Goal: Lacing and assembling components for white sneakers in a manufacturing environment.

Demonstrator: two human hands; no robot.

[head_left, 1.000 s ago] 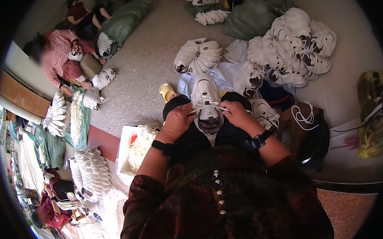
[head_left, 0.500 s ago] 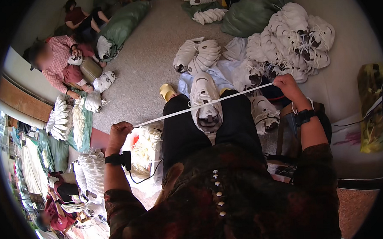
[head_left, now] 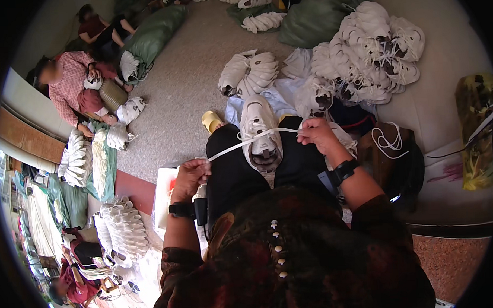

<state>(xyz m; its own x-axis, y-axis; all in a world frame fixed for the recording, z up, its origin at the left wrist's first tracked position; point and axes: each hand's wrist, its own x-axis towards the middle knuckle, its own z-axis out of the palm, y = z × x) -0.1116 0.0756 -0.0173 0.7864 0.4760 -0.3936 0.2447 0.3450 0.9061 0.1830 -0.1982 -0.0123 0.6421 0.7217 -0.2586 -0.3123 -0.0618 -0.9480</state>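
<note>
A white sneaker (head_left: 256,110) rests between my thighs, its toe pointing away from me and its dark-lined opening toward me. Across it runs a white shoelace (head_left: 228,150), slightly bowed, with a bend near the shoe's left side. My left hand (head_left: 190,177) pinches the lace at the left, over my left thigh. At the right, my right hand (head_left: 317,135) grips the lace between thumb and fingers above my right thigh. Whether the lace is threaded through the shoe's eyelets is too small to tell.
White sneakers pile up (head_left: 373,57) at the far right, with more stacked shoes (head_left: 250,72) ahead. A loose white lace (head_left: 389,141) lies over a dark brown object at right. Green sacks (head_left: 320,21) stand behind. Co-workers (head_left: 70,78) sit at left among shoes.
Both hands have come inward and closer together. The lace, stretched straight before, now has a slight bow and bend over the shoe. A loose lace at right is now in plain view.
</note>
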